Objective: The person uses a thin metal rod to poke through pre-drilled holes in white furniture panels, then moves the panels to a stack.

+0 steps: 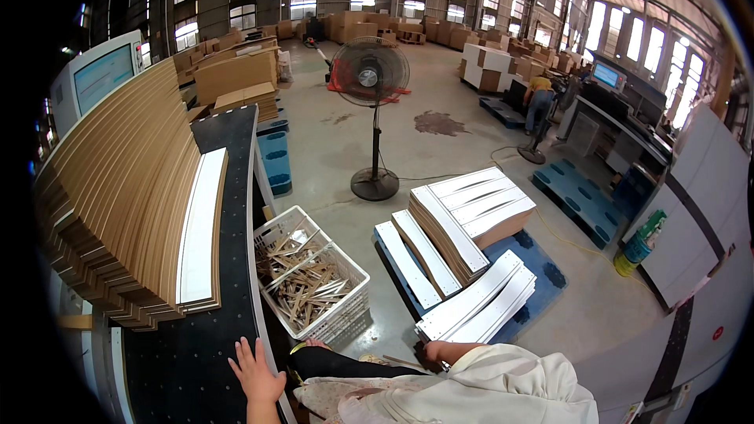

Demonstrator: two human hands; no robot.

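Note:
My left hand [258,377] lies on the near edge of a black work table [236,212], palm down with its fingers spread, holding nothing. On that table a long row of brown-edged curved boards [118,180] stands on edge, and the last one shows a white face [203,228]. My right hand [432,352] is low at the near end of a stack of white curved panels [479,298]. Its fingers are mostly hidden, so I cannot tell whether they grip a panel. A cream sleeve [510,385] covers that arm.
A white plastic crate [357,298] of wood offcuts stands beside the table. More white panels [471,204] are piled on a blue pallet [542,267]. A black standing fan [377,180] is ahead. Another person [539,98] bends at the far right. Cables cross the floor.

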